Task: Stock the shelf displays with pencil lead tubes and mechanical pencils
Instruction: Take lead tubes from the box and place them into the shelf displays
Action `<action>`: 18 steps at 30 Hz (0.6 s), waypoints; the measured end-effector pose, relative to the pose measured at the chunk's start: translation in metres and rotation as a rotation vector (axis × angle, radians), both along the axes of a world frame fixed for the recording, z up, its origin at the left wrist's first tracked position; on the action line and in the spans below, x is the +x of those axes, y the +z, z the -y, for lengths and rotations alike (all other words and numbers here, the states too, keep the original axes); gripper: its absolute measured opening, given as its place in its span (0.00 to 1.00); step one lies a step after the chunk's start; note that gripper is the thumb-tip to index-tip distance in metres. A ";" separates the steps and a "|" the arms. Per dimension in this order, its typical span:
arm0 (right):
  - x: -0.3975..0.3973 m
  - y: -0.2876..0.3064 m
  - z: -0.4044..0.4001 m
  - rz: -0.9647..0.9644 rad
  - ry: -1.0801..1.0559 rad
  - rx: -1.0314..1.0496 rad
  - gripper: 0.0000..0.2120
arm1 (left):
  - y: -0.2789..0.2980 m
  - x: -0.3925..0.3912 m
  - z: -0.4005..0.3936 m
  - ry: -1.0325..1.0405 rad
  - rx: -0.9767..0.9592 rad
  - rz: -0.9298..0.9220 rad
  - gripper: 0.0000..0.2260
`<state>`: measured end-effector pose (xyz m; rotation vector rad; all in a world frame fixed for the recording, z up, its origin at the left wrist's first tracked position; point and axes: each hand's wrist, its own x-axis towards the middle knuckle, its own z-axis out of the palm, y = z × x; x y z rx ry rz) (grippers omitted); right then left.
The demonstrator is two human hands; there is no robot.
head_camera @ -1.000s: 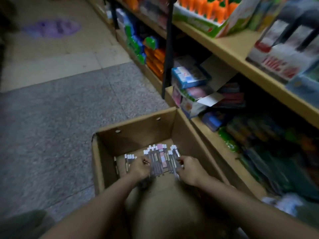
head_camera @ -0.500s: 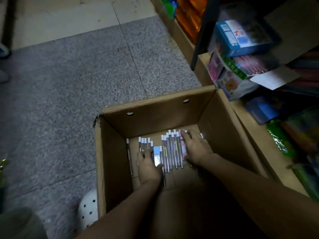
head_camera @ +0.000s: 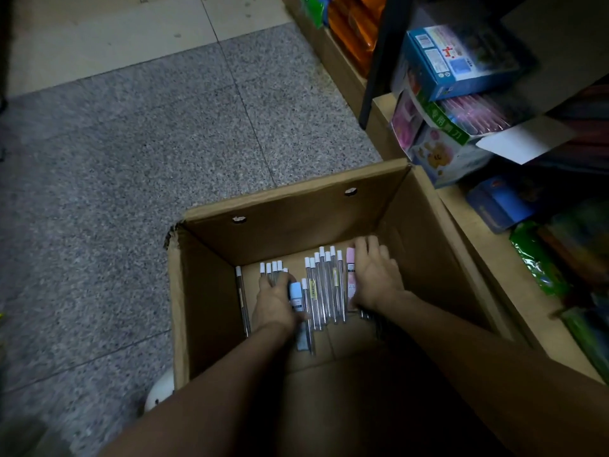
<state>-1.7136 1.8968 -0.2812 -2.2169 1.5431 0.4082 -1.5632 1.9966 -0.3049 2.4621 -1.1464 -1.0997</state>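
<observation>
A speckled grey tiled floor [head_camera: 138,166] fills the left of the view, and a wooden shelf unit [head_camera: 474,258] runs along the right, its low shelf carrying stacked product boxes: a blue box [head_camera: 461,64] on top, a green-edged box [head_camera: 461,123] under it with an open white flap. An open cardboard box [head_camera: 296,212] stands on the floor just beside the shelf edge, with two punched holes in its far wall. Both of the person's forearms reach down into it. On the box bottom lies a row of clear pencil lead tubes [head_camera: 324,285] with white caps, side by side and pointing away from the person, plus a single tube [head_camera: 242,298] lying apart against the left wall. The right hand [head_camera: 374,275] lies flat with fingers spread, touching the right side of the row next to a pink-capped tube [head_camera: 350,272]. The left hand [head_camera: 275,303] has its fingers curled over the left group of tubes, touching a blue-capped tube [head_camera: 295,293]; whether it actually grips them cannot be told.
</observation>
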 end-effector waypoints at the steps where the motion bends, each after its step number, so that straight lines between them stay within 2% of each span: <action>1: -0.002 0.001 -0.005 0.066 -0.041 -0.008 0.49 | 0.000 -0.001 -0.002 0.001 -0.031 0.005 0.26; 4: -0.011 0.008 -0.026 0.289 -0.180 0.017 0.37 | 0.004 -0.009 -0.008 -0.026 -0.112 0.021 0.25; 8: -0.023 0.023 -0.053 0.550 -0.356 0.089 0.28 | 0.016 -0.023 -0.018 -0.050 -0.198 -0.033 0.22; 11: -0.033 0.048 -0.063 0.710 -0.480 0.087 0.21 | 0.041 -0.028 -0.014 0.042 -0.291 -0.194 0.22; 13: -0.039 0.074 -0.067 0.769 -0.518 0.056 0.22 | 0.069 -0.030 -0.005 0.031 -0.373 -0.324 0.18; 18: -0.068 0.170 -0.080 0.839 -0.421 -0.114 0.25 | 0.175 -0.044 0.020 -0.218 -0.520 -0.526 0.25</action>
